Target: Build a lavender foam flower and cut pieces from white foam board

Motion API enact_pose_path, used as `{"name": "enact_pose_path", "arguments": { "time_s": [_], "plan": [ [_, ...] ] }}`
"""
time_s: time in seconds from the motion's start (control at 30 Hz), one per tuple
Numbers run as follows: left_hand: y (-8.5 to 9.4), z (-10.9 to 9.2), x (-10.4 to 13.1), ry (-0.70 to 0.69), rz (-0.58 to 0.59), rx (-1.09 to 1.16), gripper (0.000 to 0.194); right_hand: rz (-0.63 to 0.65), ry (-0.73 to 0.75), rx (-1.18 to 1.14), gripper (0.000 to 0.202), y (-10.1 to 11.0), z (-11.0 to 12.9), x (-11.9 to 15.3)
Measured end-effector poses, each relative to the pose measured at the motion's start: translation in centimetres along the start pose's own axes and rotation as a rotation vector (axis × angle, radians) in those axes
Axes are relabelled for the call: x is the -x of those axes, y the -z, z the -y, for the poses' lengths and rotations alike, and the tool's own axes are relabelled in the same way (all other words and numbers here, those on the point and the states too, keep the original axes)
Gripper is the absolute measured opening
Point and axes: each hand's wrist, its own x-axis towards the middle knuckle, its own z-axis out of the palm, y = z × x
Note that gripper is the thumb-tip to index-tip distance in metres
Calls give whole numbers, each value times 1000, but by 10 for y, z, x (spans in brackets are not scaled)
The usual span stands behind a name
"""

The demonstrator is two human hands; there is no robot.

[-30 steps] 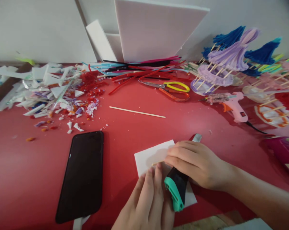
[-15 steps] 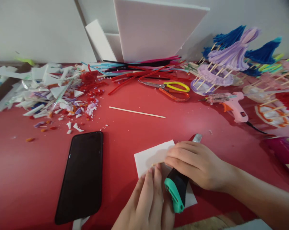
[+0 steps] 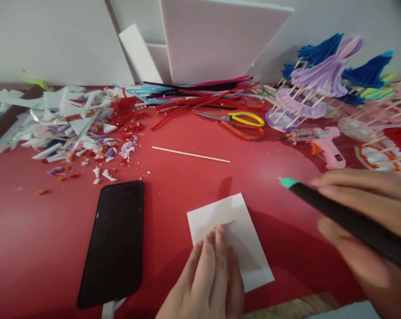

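A white foam square (image 3: 253,252) lies on the red table. On it is a short piece of thin wooden stick (image 3: 227,223), its ends showing past my fingertips. My left hand (image 3: 205,274) presses this piece down, fingers close together. Raised at the right, my right hand (image 3: 363,199) grips a black utility knife (image 3: 347,217) with a green end, well apart from the square. The far end of the knife is out of frame. Beyond the square lies a longer thin wooden stick (image 3: 191,154).
A black phone (image 3: 112,243) lies at left, below a heap of foam scraps (image 3: 77,119). Yellow-and-orange-handled scissors (image 3: 240,122) and pipe cleaners (image 3: 200,95) lie at the back. A pink glue gun (image 3: 330,146) and a purple pipe-cleaner carousel (image 3: 316,84) stand right.
My right hand has lifted off the foam square and swung right with the utility knife, uncovering the stick piece's end. My left hand has stayed in place.
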Motion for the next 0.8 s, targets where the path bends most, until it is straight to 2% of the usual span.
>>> {"name": "enact_pose_path", "arguments": {
  "time_s": [0.1, 0.17, 0.27, 0.37, 0.63, 0.8],
  "plan": [
    [1, 0, 0, -8, 0, -1, 34, -20, -459, -364, 25, -8, 10, -14],
    [1, 0, 0, -21, 4, -10, 34, 54, -590, -634, 13, -17, 17, -21],
    [2, 0, 0, -30, 0, -14, 33, 209, -657, -886, 11, -28, 23, -22],
    [2, 0, 0, -24, 5, -5, 33, 305, -741, -1003, 11, -33, 22, -16],
    [3, 1, -2, -15, 15, -12, 34, 270, -1007, -1149, 6, -32, 15, -8],
    [3, -1, 0, -11, 21, -8, 35, 300, -968, -1122, 10, -34, 16, -9]
  ]
}}
